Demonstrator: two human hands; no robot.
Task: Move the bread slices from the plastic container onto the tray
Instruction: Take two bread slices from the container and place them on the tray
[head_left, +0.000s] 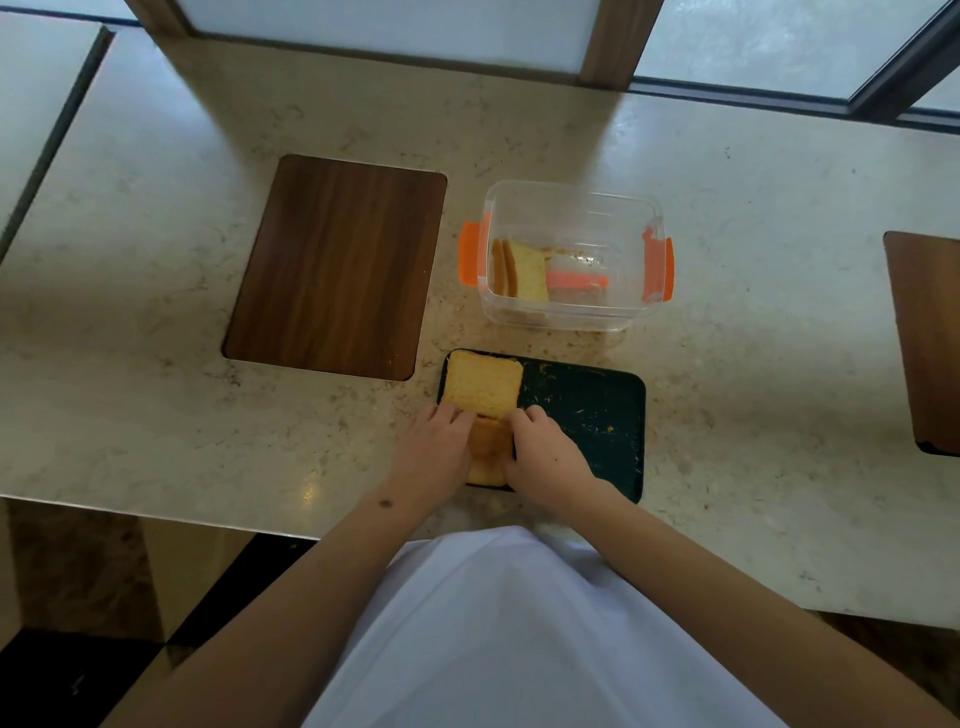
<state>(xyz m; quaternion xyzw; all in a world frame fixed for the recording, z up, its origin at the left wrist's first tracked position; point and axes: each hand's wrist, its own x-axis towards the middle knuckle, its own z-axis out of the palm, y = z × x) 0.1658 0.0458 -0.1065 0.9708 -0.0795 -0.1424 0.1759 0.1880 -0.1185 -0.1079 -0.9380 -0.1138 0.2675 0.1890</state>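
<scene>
A dark green tray (587, 410) lies on the counter in front of me, dotted with crumbs. On its left end lies a bread slice (483, 383), flat. A second slice (488, 448) sits nearer me on the tray, partly hidden between my hands. My left hand (434, 449) grips its left side and my right hand (545, 449) its right side. Behind the tray stands a clear plastic container (576, 208) with orange clips. A few upright bread slices (519, 270) lean against its left wall.
A dark wooden board (337, 265) is set flat into the beige stone counter, left of the container. Another wooden board (930, 338) shows at the right edge. The counter's front edge runs just below the tray. Window frames stand at the back.
</scene>
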